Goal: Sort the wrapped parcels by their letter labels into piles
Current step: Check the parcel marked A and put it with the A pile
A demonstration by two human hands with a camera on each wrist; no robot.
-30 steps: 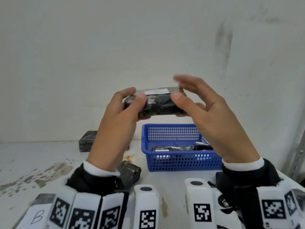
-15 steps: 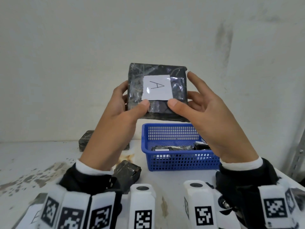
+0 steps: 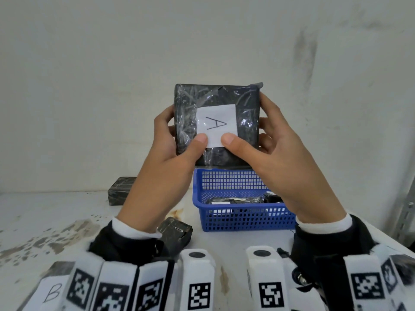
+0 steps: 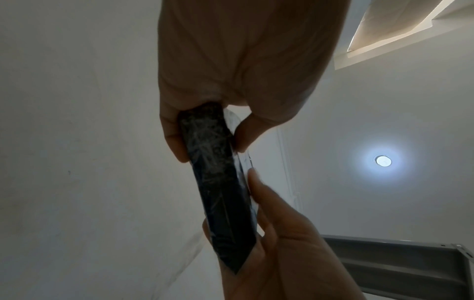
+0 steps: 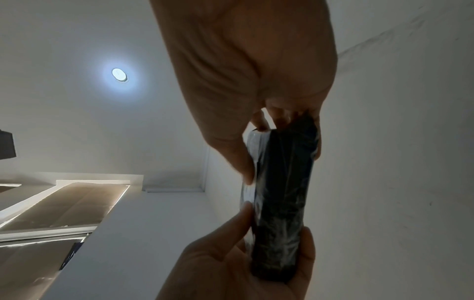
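A black plastic-wrapped parcel [image 3: 247,104] with a white label reading "A" is held upright in front of the wall, above the blue basket [image 3: 244,217]. My left hand [image 3: 177,142] grips its left edge, thumb on the label's lower corner. My right hand [image 3: 253,140] grips the right edge, thumb also on the label. Both wrist views show the parcel edge-on [image 4: 218,182] [image 5: 282,203], pinched between thumbs and fingers. More wrapped parcels lie inside the basket [image 3: 235,200].
A wrapped parcel [image 3: 120,190] lies on the table against the wall at the left. Another [image 3: 177,231] sits near my left wrist. A parcel labelled "B" [image 3: 50,292] shows at the bottom left. A metal rack post [image 3: 406,212] stands at the right.
The parcel was turned from flat, edge toward me, to upright, so the "A" label faces me. It has come slightly lower and closer since half a second ago.
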